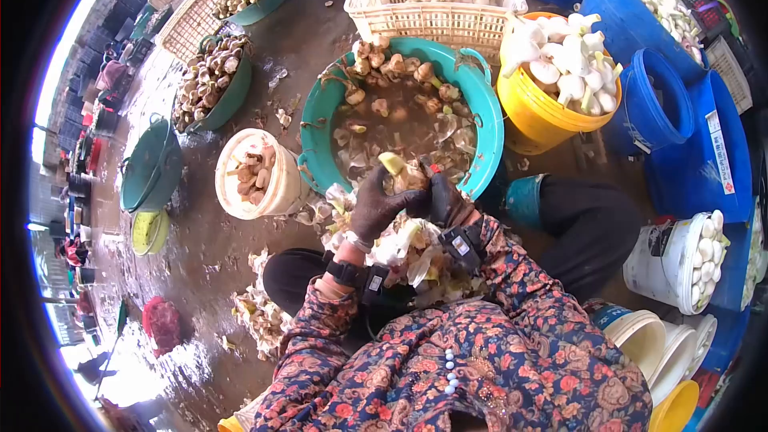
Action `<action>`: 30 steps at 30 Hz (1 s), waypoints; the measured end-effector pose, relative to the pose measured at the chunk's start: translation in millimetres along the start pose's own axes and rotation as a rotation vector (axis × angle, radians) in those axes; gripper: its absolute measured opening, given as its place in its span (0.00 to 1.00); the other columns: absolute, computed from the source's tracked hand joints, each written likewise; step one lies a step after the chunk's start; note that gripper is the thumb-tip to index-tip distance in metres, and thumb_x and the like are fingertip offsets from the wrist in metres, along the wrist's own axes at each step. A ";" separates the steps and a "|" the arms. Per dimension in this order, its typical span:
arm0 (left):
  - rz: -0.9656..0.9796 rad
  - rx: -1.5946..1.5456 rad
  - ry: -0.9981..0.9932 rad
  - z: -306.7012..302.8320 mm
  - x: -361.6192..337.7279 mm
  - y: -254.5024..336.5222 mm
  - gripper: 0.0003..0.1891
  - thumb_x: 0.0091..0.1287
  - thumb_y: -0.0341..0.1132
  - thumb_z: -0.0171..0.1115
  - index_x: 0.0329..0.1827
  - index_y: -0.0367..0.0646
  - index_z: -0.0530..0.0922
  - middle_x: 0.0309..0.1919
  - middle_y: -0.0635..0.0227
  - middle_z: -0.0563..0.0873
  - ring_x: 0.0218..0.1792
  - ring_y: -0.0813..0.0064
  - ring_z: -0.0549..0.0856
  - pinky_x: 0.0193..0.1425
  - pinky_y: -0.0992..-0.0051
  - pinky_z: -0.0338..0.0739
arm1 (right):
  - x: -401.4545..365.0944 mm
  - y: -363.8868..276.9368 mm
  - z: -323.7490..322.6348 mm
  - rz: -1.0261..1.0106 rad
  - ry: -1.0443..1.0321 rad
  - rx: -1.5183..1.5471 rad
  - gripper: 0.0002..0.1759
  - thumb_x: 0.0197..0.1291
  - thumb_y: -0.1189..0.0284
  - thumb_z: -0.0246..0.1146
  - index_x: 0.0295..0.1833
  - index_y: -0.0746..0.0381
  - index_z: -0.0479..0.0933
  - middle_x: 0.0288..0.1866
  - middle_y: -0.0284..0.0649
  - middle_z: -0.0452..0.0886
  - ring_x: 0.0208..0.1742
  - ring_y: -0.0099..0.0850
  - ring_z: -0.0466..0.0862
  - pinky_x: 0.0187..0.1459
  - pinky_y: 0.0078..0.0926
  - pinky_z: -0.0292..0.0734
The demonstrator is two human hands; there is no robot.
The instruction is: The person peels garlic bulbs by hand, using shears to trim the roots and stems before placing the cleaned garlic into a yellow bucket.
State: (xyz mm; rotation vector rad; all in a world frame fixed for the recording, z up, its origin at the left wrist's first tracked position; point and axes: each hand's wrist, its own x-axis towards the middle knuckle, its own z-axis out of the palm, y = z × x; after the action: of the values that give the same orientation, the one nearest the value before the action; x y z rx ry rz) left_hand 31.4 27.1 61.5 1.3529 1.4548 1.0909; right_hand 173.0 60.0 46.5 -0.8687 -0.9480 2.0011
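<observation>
Two-handed grip on one bulb [398,171].
Left hand [382,205] and right hand [445,200] clench it between them, basin [490,116] just beyond; probably wet, slippery: hold its thick base.

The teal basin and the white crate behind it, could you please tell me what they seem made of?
Teal basin: likely plastic, smooth and wet-glossy, with moulded rim handles. White crate: probably plastic too, matt, its walls a moulded lattice.

bulb [398,170]: mostly covered by left hand [382,204] and right hand [446,202] | teal basin [314,124]: bottom under murky water | yellow bucket [676,410]: cut by lower-right edge | far-left figures [72,254]: too small
</observation>
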 end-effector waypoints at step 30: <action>0.330 0.525 -0.023 -15.8 -39.0 -59.9 0.34 0.53 0.31 0.65 0.64 0.36 0.62 0.39 0.51 0.82 0.36 0.55 0.81 0.38 0.68 0.75 | 11.1 15.5 -43.7 0.013 -0.336 -0.461 0.16 0.60 0.66 0.60 0.50 0.63 0.73 0.38 0.32 0.78 0.36 0.23 0.76 0.37 0.20 0.70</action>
State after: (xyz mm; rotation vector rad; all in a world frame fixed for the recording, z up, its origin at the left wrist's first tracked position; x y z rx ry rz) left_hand 2.8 -14.7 8.6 2.0236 1.6037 0.9155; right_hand 197.6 76.5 9.1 -0.7851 -1.6428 2.0084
